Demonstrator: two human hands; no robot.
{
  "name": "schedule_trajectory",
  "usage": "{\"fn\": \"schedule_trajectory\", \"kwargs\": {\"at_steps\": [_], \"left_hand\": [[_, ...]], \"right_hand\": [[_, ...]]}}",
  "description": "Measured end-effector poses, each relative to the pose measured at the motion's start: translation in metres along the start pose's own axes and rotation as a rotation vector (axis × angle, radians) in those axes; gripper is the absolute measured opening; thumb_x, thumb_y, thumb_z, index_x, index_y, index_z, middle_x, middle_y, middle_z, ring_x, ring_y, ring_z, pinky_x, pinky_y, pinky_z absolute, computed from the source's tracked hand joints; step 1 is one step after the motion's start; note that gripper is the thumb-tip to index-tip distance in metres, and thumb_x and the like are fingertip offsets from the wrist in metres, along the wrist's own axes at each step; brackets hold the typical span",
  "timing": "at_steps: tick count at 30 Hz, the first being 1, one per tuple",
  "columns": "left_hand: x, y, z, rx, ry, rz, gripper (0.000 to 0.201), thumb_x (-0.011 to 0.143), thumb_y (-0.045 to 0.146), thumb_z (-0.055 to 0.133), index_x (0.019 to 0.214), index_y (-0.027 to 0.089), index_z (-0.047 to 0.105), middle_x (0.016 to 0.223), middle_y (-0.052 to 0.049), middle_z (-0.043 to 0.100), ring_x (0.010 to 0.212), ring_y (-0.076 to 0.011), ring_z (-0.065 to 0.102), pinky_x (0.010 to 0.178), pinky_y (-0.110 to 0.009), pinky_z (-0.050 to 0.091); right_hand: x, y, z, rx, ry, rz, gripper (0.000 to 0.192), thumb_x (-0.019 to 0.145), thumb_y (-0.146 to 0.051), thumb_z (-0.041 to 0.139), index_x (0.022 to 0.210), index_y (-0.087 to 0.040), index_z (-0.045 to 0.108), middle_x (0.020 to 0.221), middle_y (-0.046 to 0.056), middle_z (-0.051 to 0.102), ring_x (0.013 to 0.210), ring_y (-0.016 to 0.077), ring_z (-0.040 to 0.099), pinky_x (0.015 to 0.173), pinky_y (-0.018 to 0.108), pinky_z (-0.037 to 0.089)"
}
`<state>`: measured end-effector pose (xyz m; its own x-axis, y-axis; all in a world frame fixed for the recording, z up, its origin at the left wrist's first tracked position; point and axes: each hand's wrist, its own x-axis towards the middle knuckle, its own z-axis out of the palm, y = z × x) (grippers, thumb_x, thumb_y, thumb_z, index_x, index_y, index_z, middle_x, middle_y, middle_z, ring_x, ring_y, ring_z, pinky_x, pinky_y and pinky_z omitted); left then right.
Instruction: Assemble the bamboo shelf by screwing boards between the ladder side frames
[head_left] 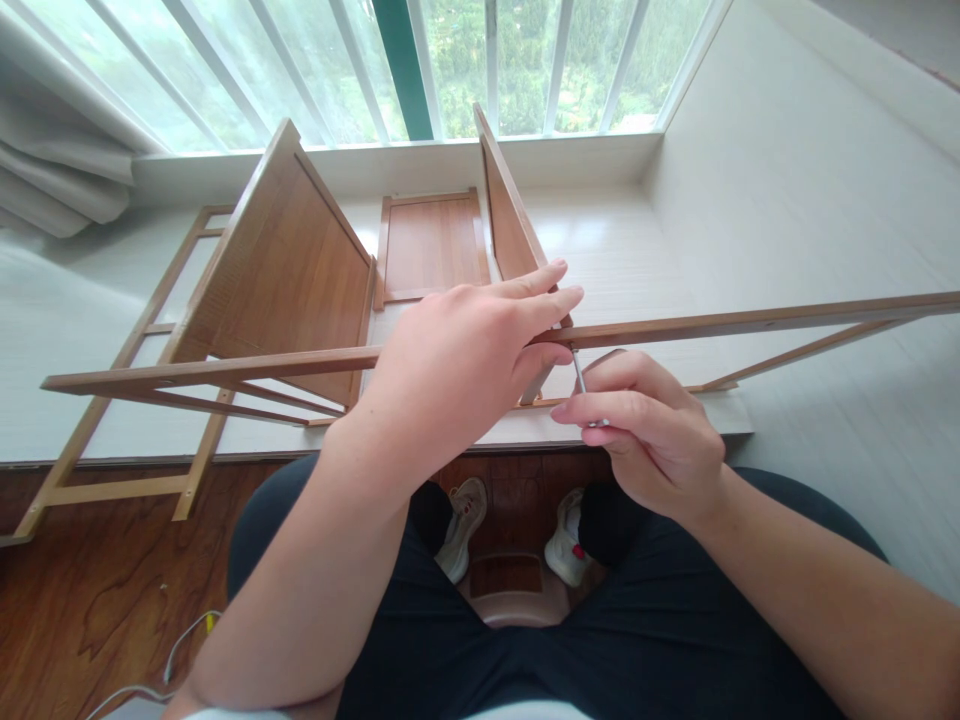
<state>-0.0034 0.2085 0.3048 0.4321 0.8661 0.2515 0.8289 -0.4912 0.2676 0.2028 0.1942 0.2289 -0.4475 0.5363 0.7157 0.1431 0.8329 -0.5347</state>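
My left hand [472, 345] lies across the long wooden side frame [690, 328] where it meets an upright wooden panel [514, 215]. Its fingers reach over the far side and the thumb stays on the near side, clasping the rail. Just below that joint, my right hand [652, 425] pinches a thin metal hex key [578, 372]. The key's upper tip meets the underside of the rail beside my left thumb. Its lower, bent end shows between my right fingers. The screw head itself is too small to make out.
A larger wooden panel [289, 270] stands at the left, and a smaller panel [431, 245] lies between the two uprights. A ladder-like wooden frame [120, 489] leans at the far left, over the ledge edge. Windows are behind; a white cable [169, 660] lies on the floor.
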Motion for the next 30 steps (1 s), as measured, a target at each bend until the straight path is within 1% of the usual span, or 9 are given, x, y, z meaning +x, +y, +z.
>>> {"fn": "schedule_trajectory", "kwargs": {"at_steps": [2,4,7,11,15,17,21,26,30], "left_hand": [[-0.0002,0.0002,0.0001,0.001,0.002,0.003,0.027,0.096,0.029,0.061,0.120,0.032,0.073,0.152,0.004,0.059,0.111,-0.0249,0.075,0.094,-0.037,0.061],[-0.0003,0.0005,0.0001,0.004,0.004,0.008,0.027,0.096,0.028,0.061,0.121,0.031,0.073,0.152,0.003,0.058,0.111,-0.0249,0.075,0.094,-0.037,0.061],[-0.0001,0.0008,0.0000,0.009,0.005,0.020,0.028,0.097,0.027,0.060,0.122,0.031,0.072,0.152,0.003,0.058,0.111,-0.0248,0.075,0.093,-0.037,0.062],[0.0002,0.0009,0.0000,0.013,0.004,0.026,0.028,0.097,0.026,0.059,0.122,0.030,0.072,0.152,0.004,0.058,0.113,-0.0253,0.074,0.091,-0.037,0.062],[-0.0007,0.0010,-0.0001,0.002,0.015,0.030,0.029,0.098,0.026,0.059,0.123,0.031,0.072,0.153,0.004,0.057,0.113,-0.0244,0.074,0.091,-0.037,0.062],[-0.0014,0.0012,-0.0006,-0.006,0.013,0.023,0.029,0.097,0.026,0.059,0.122,0.032,0.072,0.153,0.005,0.057,0.113,-0.0245,0.074,0.091,-0.037,0.062],[-0.0013,0.0019,-0.0016,-0.021,-0.003,0.001,0.029,0.097,0.026,0.058,0.121,0.033,0.073,0.153,0.005,0.057,0.111,-0.0242,0.075,0.091,-0.038,0.062],[-0.0002,0.0023,-0.0016,-0.031,-0.011,0.000,0.026,0.097,0.027,0.060,0.118,0.033,0.074,0.154,0.005,0.056,0.110,-0.0243,0.075,0.092,-0.038,0.061],[-0.0005,0.0037,-0.0017,-0.053,-0.017,-0.033,0.027,0.096,0.028,0.062,0.119,0.033,0.074,0.151,0.005,0.060,0.115,-0.0266,0.073,0.097,-0.041,0.059]], "right_hand": [[-0.0016,-0.0003,0.0005,-0.092,0.041,-0.014,0.022,0.095,-0.012,0.064,0.112,-0.021,0.075,0.102,0.007,0.060,0.090,0.0172,0.064,0.074,0.031,0.058],[-0.0026,0.0002,0.0014,-0.146,0.073,-0.030,0.024,0.094,-0.013,0.065,0.113,-0.024,0.075,0.113,0.009,0.060,0.100,0.0203,0.065,0.075,0.033,0.061],[-0.0009,0.0010,0.0019,-0.165,0.059,-0.054,0.026,0.096,-0.014,0.063,0.116,-0.027,0.074,0.121,0.009,0.062,0.108,0.0230,0.066,0.078,0.036,0.063],[0.0035,0.0008,0.0021,-0.191,0.039,-0.094,0.027,0.098,-0.015,0.059,0.120,-0.025,0.070,0.118,0.010,0.066,0.107,0.0229,0.068,0.081,0.037,0.063],[0.0023,0.0012,0.0039,-0.152,0.116,-0.101,0.039,0.098,-0.013,0.059,0.133,-0.030,0.062,0.116,0.008,0.070,0.101,0.0215,0.071,0.080,0.038,0.064],[0.0003,0.0016,0.0044,-0.167,0.138,-0.098,0.042,0.096,-0.011,0.061,0.133,-0.032,0.062,0.114,0.007,0.072,0.099,0.0214,0.072,0.080,0.039,0.065],[-0.0025,0.0015,0.0030,-0.264,0.128,-0.119,0.039,0.093,-0.010,0.067,0.124,-0.034,0.068,0.112,0.006,0.074,0.097,0.0228,0.073,0.085,0.042,0.065],[-0.0038,0.0022,-0.0011,-0.264,0.128,-0.112,0.042,0.091,-0.011,0.070,0.125,-0.036,0.069,0.115,0.005,0.073,0.097,0.0213,0.074,0.077,0.036,0.065],[-0.0033,0.0032,-0.0024,-0.266,0.127,-0.113,0.044,0.090,-0.010,0.072,0.126,-0.036,0.070,0.114,0.005,0.074,0.097,0.0216,0.074,0.077,0.035,0.065]]}}
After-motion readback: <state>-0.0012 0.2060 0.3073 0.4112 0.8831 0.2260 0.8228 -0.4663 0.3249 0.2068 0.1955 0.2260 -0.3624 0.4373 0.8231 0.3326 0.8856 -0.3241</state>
